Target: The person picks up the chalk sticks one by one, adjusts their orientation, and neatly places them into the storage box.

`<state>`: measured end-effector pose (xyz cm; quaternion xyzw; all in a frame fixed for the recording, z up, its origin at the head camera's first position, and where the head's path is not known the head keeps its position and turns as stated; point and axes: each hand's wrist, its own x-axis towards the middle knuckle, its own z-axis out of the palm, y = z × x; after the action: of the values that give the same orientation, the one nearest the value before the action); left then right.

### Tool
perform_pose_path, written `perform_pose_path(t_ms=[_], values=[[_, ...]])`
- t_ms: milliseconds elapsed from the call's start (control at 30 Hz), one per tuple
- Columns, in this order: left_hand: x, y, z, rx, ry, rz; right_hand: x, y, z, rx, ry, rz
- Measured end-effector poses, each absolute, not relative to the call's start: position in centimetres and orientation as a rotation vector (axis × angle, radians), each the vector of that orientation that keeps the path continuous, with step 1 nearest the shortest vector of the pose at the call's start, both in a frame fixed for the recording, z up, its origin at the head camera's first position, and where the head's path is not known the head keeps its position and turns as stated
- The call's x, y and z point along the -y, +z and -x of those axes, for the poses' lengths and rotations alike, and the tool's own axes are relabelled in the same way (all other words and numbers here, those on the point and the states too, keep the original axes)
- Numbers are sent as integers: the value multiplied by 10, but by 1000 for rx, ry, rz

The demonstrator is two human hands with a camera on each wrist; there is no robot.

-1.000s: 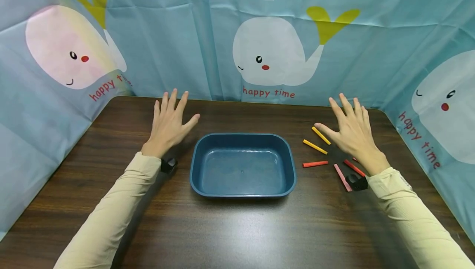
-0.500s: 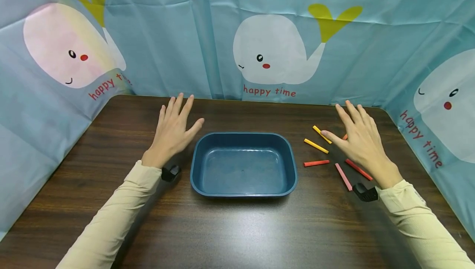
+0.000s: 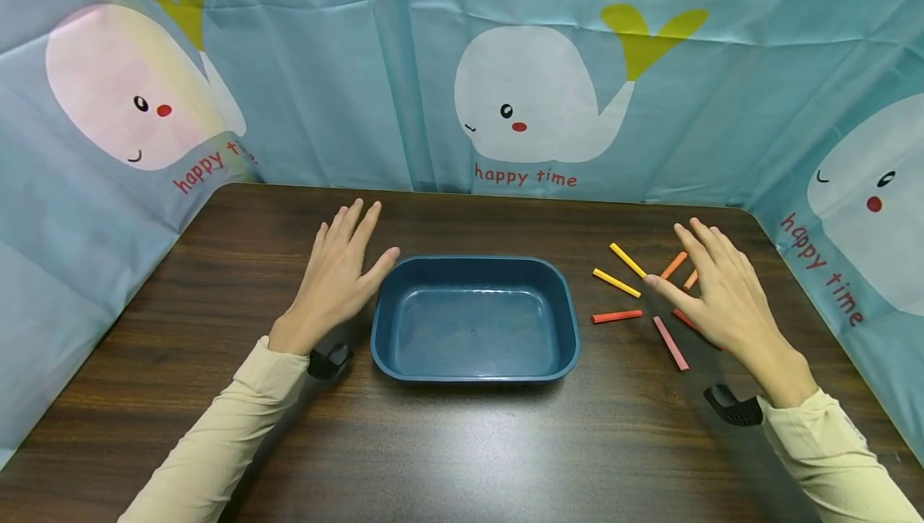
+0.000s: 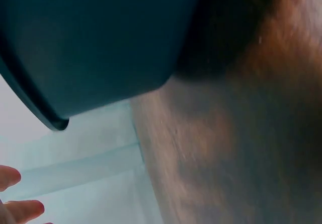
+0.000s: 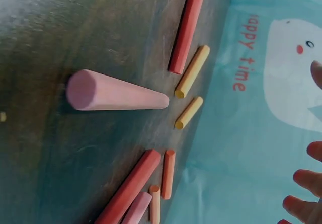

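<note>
The left hand (image 3: 334, 282), fingers spread, hovers at the left side of a blue rectangular tub (image 3: 472, 346), its thumb near the rim. Over the sticks at the right, the right hand (image 3: 732, 306) is held with fingers extended, holding nothing. Around it lie two yellow sticks (image 3: 616, 282), a red stick (image 3: 617, 317), a pink stick (image 3: 671, 344) and orange sticks (image 3: 674, 265). Another red stick (image 3: 696, 329) is partly covered by that hand. In the right wrist view, the pink stick (image 5: 121, 93) is nearest, and a second pink stick (image 5: 137, 210) shows at the bottom.
The dark wooden table (image 3: 462, 459) is bounded at the back and sides by a light blue curtain (image 3: 325, 106) with whale prints. Black wrist devices are worn below both hands, above pale sleeves.
Both hands have moved back toward the person, the right one also outward to the right. The orange sticks behind the right hand have come into view.
</note>
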<state>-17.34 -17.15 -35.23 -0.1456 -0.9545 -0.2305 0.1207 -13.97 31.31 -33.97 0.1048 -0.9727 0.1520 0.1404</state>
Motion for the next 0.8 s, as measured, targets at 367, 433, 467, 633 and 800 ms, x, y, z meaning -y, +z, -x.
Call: perform_pose_path(t_ms=[367,433,467,633,800], values=[[166,-356,154,2778,-696,481,-317,-343,124,2787,488,-348],[165,-356,150,2779,-700,485,-317,-344,122,2789,496,-361],[165,-357,149,2781,-706,486,-318,-344,121,2791,498,-364],[162,-360,140,2804,-733,512,-318,-347,115,2800,530,-388],[160,-363,133,2813,-750,530,-317,-350,110,2795,575,-412]])
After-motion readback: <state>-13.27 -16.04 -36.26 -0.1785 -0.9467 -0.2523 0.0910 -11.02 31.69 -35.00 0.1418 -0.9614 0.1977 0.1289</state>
